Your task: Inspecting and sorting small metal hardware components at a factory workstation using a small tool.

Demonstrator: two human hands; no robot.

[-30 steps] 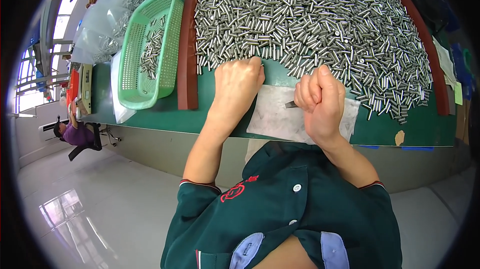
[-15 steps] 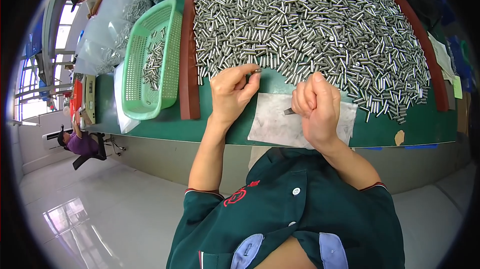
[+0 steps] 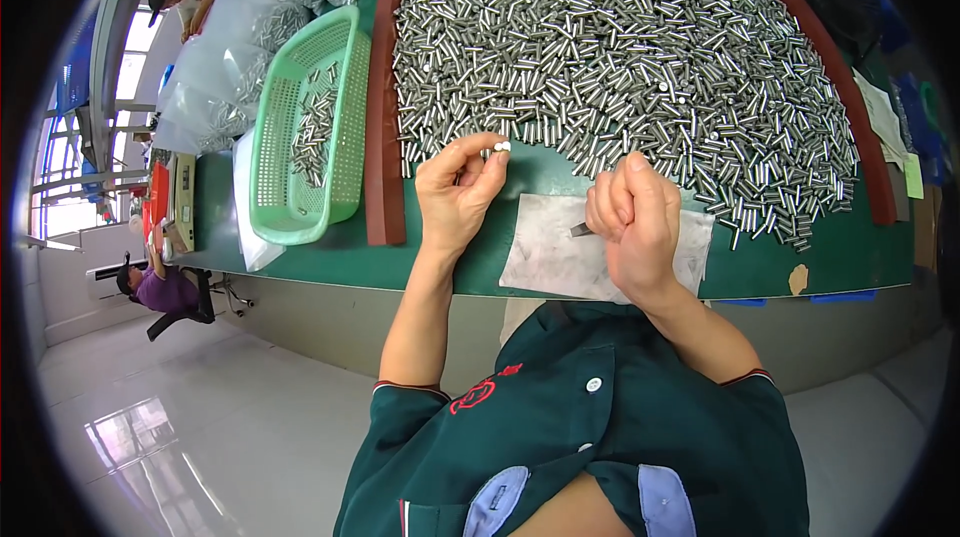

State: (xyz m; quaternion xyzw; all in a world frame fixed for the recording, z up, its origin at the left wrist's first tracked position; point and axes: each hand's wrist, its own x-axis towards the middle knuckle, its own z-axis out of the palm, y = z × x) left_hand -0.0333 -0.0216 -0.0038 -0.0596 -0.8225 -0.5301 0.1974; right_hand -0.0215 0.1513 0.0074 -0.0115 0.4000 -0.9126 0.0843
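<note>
My left hand [image 3: 452, 199] is raised over the near edge of the pile, pinching short metal pins [image 3: 502, 147] between thumb and fingertips. Their bright round ends show; how many it holds I cannot tell. My right hand [image 3: 638, 232] is closed in a fist above a smudged white cloth [image 3: 540, 247]. From that fist sticks the end of a flat grey metal piece [image 3: 580, 230], its rest hidden by the fingers. Beyond both hands spreads a wide layer of loose steel pins [image 3: 620, 47], some standing in a row near my left fingertips.
Red-brown rails [image 3: 384, 137] border the pile. Left of it stands a green plastic basket [image 3: 345, 162] with some pins inside. Clear bags [image 3: 225, 67] of pins lie behind it. A small scale [image 3: 181, 202] sits farther left. Other people [image 3: 165, 287] are at the left, apart from me.
The pins in my left hand have turned, so their bright ends now show. That hand has shifted slightly left. My right hand stays nearly in place, still closed on the flat grey piece.
</note>
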